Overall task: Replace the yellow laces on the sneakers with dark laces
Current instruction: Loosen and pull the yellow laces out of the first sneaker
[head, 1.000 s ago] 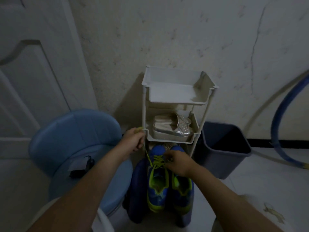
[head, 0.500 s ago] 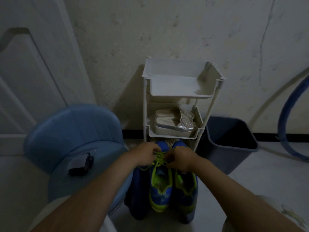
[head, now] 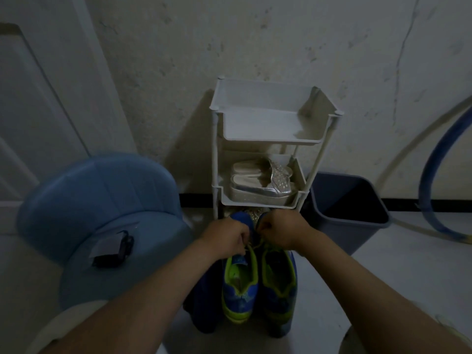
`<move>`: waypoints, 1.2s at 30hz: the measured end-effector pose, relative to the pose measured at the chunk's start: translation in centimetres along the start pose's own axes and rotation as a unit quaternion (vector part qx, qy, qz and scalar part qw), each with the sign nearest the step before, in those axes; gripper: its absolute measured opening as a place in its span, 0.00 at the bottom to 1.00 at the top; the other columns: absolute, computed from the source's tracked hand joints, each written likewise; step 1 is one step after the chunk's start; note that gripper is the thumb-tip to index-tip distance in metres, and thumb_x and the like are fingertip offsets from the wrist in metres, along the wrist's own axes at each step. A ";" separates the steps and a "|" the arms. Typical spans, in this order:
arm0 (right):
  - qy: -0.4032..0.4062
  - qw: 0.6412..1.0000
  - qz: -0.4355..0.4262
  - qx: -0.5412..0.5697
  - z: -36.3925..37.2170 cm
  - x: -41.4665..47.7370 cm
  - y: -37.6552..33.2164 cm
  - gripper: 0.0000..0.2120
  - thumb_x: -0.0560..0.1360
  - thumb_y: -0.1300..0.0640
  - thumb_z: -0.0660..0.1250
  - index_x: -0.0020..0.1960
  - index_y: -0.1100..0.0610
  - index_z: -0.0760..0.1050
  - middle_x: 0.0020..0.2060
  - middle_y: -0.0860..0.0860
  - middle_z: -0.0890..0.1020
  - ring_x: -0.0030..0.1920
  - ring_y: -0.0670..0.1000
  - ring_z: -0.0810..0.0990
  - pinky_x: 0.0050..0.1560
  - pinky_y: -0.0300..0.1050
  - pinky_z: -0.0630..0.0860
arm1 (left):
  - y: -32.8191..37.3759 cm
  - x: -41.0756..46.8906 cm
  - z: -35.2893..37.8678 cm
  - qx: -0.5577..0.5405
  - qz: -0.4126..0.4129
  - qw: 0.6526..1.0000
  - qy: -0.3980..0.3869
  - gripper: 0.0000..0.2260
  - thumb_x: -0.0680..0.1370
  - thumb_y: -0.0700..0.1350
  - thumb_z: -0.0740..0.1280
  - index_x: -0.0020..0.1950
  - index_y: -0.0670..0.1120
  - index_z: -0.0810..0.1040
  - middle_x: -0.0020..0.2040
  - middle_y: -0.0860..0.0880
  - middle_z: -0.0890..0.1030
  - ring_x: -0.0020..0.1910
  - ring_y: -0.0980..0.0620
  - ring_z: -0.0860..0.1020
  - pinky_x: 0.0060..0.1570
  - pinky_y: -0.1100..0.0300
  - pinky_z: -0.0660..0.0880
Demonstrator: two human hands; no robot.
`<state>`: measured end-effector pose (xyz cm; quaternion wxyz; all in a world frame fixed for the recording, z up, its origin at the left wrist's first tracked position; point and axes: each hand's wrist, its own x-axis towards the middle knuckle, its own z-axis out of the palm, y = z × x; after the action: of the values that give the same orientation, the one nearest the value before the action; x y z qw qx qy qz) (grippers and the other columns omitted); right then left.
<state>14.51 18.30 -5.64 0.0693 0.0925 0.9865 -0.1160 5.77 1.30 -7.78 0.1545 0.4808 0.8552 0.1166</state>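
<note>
Two blue sneakers with yellow-green trim stand side by side on a dark blue stool, toes toward the wall: the left sneaker [head: 238, 284] and the right sneaker [head: 278, 282]. My left hand [head: 224, 237] and my right hand [head: 279, 231] are both curled over the left sneaker's lacing area, pinching the yellow lace [head: 255, 245] between them. Most of the lace is hidden under my fingers. No dark laces can be made out.
A white three-tier rack [head: 270, 139] stands against the wall, with silver sandals [head: 263, 185] on its middle shelf. A blue plastic chair [head: 102, 208] with a small black object [head: 112, 251] is at left, a dark bin [head: 350, 203] at right, a blue hose [head: 439, 159] beyond.
My left hand, which had pulled a length of yellow lace up and to the left, has come back down to the sneaker beside my right hand. The view has shifted down slightly.
</note>
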 end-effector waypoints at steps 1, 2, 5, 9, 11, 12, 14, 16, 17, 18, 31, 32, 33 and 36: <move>-0.009 1.000 0.003 -0.014 0.3 -0.1 0.0 0.11 0.75 0.45 0.64 0.50 0.45 0.83 0.48 0.47 0.83 0.52 0.51 0.80 0.57 0.48 0.73 | 0.1 0.0 0.0 0.022 0.005 1.000 0.006 0.08 0.71 0.49 0.74 0.49 0.51 0.80 0.48 0.53 0.83 0.48 0.54 0.79 0.44 0.59 0.74; -0.017 1.000 0.008 -0.024 0.5 -0.2 -0.3 0.13 0.74 0.40 0.63 0.49 0.45 0.82 0.47 0.47 0.83 0.52 0.50 0.79 0.59 0.50 0.70 | 0.3 0.1 0.0 0.045 0.013 0.999 0.015 0.07 0.72 0.48 0.72 0.48 0.51 0.80 0.48 0.52 0.83 0.48 0.52 0.79 0.43 0.59 0.73; -0.040 0.999 0.009 -0.033 1.2 -0.6 -1.2 0.18 0.70 0.33 0.63 0.52 0.41 0.79 0.46 0.45 0.81 0.52 0.50 0.77 0.62 0.55 0.62 | 0.6 0.1 -0.2 0.082 0.028 0.995 0.039 0.01 0.72 0.45 0.67 0.43 0.51 0.77 0.46 0.50 0.81 0.47 0.48 0.79 0.40 0.59 0.71; -0.061 0.997 -0.001 -0.037 1.6 -0.9 -1.8 0.16 0.70 0.39 0.68 0.55 0.43 0.78 0.49 0.47 0.81 0.55 0.52 0.77 0.62 0.56 0.60 | -0.1 -0.2 0.0 0.059 0.027 0.997 0.040 0.04 0.74 0.45 0.64 0.40 0.53 0.74 0.44 0.52 0.77 0.47 0.49 0.78 0.39 0.60 0.68; -0.067 0.998 0.005 -0.017 1.6 -1.0 -1.8 0.16 0.70 0.40 0.69 0.56 0.44 0.79 0.50 0.47 0.81 0.55 0.53 0.76 0.61 0.56 0.61 | -0.5 -0.3 -0.3 0.039 0.006 0.998 0.048 0.05 0.75 0.46 0.64 0.46 0.52 0.80 0.48 0.52 0.78 0.48 0.50 0.77 0.44 0.59 0.73; -0.070 0.998 0.004 -0.008 1.5 -1.0 -1.8 0.17 0.70 0.41 0.69 0.57 0.44 0.78 0.51 0.46 0.81 0.56 0.52 0.76 0.62 0.56 0.60 | -0.8 -0.4 -0.6 0.019 -0.014 0.998 0.050 0.06 0.75 0.46 0.64 0.47 0.51 0.81 0.48 0.52 0.78 0.48 0.50 0.78 0.46 0.57 0.75; -0.075 0.997 0.005 0.009 1.5 -1.0 -1.8 0.21 0.69 0.40 0.70 0.61 0.41 0.76 0.53 0.45 0.80 0.58 0.51 0.75 0.63 0.57 0.60 | -1.8 -0.4 -1.2 -0.015 -0.061 0.997 0.040 0.07 0.76 0.44 0.64 0.46 0.50 0.83 0.48 0.51 0.80 0.48 0.51 0.79 0.49 0.57 0.77; -0.077 0.997 0.003 0.017 1.6 -0.9 -1.9 0.22 0.69 0.41 0.70 0.63 0.40 0.75 0.53 0.44 0.80 0.58 0.51 0.75 0.64 0.57 0.59 | -2.4 -0.4 -1.3 -0.036 -0.090 0.995 0.023 0.08 0.76 0.44 0.64 0.45 0.47 0.83 0.47 0.49 0.81 0.48 0.51 0.79 0.49 0.57 0.77; -0.074 0.997 0.000 0.019 1.7 -0.9 -2.0 0.22 0.69 0.42 0.70 0.62 0.40 0.74 0.53 0.43 0.80 0.58 0.51 0.75 0.64 0.57 0.59 | -2.4 -0.5 -1.2 -0.043 -0.094 0.994 0.017 0.07 0.76 0.44 0.64 0.44 0.46 0.82 0.46 0.48 0.81 0.48 0.50 0.79 0.49 0.56 0.77; -0.072 0.997 -0.003 0.020 1.8 -0.8 -2.2 0.20 0.69 0.43 0.69 0.61 0.39 0.75 0.52 0.43 0.80 0.58 0.51 0.76 0.64 0.57 0.60 | -2.1 -0.5 -1.1 -0.055 -0.094 0.994 0.012 0.07 0.77 0.44 0.63 0.44 0.47 0.80 0.44 0.49 0.81 0.47 0.50 0.79 0.47 0.57 0.76; -0.047 0.998 -0.010 0.029 2.4 -0.4 -2.3 0.10 0.70 0.43 0.69 0.50 0.41 0.76 0.49 0.43 0.80 0.55 0.50 0.77 0.63 0.57 0.60 | -2.4 -0.2 -0.7 -0.305 -0.133 0.943 -0.004 0.03 0.76 0.44 0.72 0.46 0.46 0.84 0.41 0.52 0.82 0.39 0.59 0.78 0.39 0.68 0.73; -0.047 0.998 -0.009 0.030 2.4 -0.4 -2.3 0.09 0.70 0.44 0.69 0.50 0.42 0.76 0.48 0.43 0.80 0.55 0.51 0.77 0.64 0.57 0.61 | -2.8 0.0 -0.8 -0.355 -0.180 0.917 0.012 0.03 0.76 0.43 0.70 0.45 0.46 0.83 0.38 0.49 0.81 0.36 0.56 0.77 0.34 0.66 0.71; -0.047 0.998 -0.007 0.033 2.5 -0.5 -2.3 0.09 0.70 0.44 0.69 0.50 0.42 0.76 0.48 0.42 0.80 0.55 0.50 0.77 0.64 0.57 0.61 | -3.2 0.2 -1.0 -0.404 -0.236 0.884 0.023 0.03 0.77 0.43 0.69 0.43 0.46 0.81 0.35 0.48 0.78 0.32 0.54 0.73 0.29 0.64 0.66; -0.031 0.999 0.001 0.035 2.7 -0.5 -2.6 0.08 0.71 0.42 0.67 0.48 0.42 0.76 0.48 0.43 0.81 0.54 0.50 0.77 0.64 0.56 0.61 | -4.1 0.4 -1.6 -0.457 -0.334 0.823 0.048 0.04 0.76 0.43 0.69 0.43 0.43 0.79 0.31 0.45 0.74 0.28 0.51 0.69 0.28 0.62 0.63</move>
<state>14.77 15.09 -7.61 0.0962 0.0920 0.9792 -0.1531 1.73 -0.54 -7.81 0.3453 0.0342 0.8182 0.4585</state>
